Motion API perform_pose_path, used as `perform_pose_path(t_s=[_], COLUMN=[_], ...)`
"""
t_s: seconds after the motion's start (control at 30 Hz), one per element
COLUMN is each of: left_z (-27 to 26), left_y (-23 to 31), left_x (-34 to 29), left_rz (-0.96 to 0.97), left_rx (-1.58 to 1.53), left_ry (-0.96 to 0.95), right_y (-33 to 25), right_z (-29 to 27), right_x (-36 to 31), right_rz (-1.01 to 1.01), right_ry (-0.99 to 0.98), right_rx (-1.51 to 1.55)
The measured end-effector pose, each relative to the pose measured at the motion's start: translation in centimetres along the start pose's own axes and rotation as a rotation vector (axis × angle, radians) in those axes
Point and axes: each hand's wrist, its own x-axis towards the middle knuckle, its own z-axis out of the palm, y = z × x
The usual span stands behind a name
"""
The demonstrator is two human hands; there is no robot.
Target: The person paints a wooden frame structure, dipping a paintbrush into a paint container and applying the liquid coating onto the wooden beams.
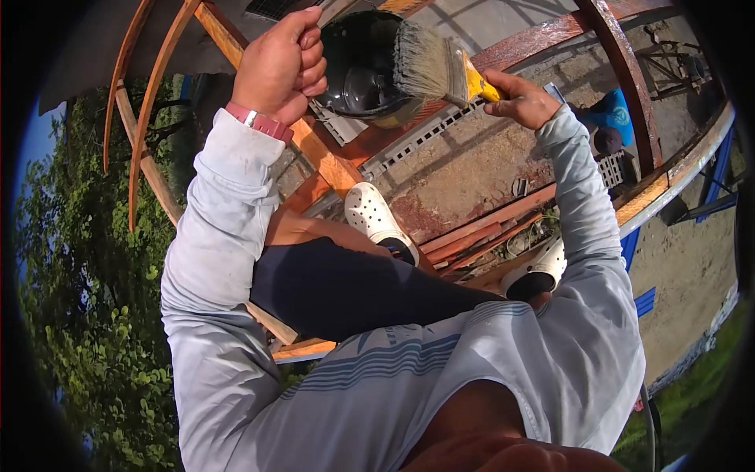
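While the person stands on reddish-brown wooden beams, the black paint can hangs beneath the left hand, which is clenched, apparently on its handle. Right hand grips the yellow-handled brush, bristles touching the can's rim.

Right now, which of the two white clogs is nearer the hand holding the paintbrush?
The right-foot clog, on the picture's right below the right hand gripping the paintbrush. The other clog sits toward the middle, on the reddish beam under the left fist.
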Motion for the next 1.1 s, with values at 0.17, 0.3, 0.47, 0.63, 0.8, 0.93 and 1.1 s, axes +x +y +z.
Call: perform_pose_path(t_s=[0.17, 0.3, 0.47, 0.63, 0.8, 0.93, 1.1], left_z=[1.6, -2.0, -0.6, -1.2, -1.2, -0.4, -0.4], left_y=[1.6, 2.2, 2.6, 2.5, 2.9, 2.9, 2.8], left_x=[-1.8, -1.7, -2.7, -3.7, -6.3, -7.1, -7.4], left_rz=[0.007, 0.024, 0.048, 0.021, 0.046, 0.046, 0.023], left_rx=[-0.024, -0.137, -0.065, -0.058, -0.107, -0.121, -0.135], left_ry=[0.02, -0.127, 0.004, 0.032, 0.044, 0.027, 0.019], right_y=[8.8, 15.9, 18.9, 21.4, 20.2, 21.4, 23.5], right_z=[-0.3, 6.6, 16.3, 15.6, 0.5, -8.6, -5.3], right_x=[-1.8, 0.3, 4.9, 8.9, 2.6, -4.5, -3.5], right_rz=[0.254, 0.657, 0.591, 0.527, 0.73, 0.822, 0.647], right_ry=[-0.369, -0.522, -0.487, -0.337, 0.13, 0.47, 0.71], right_rx=[0.164, 0.007, -0.367, -0.497, -0.16, 0.007, 0.758])
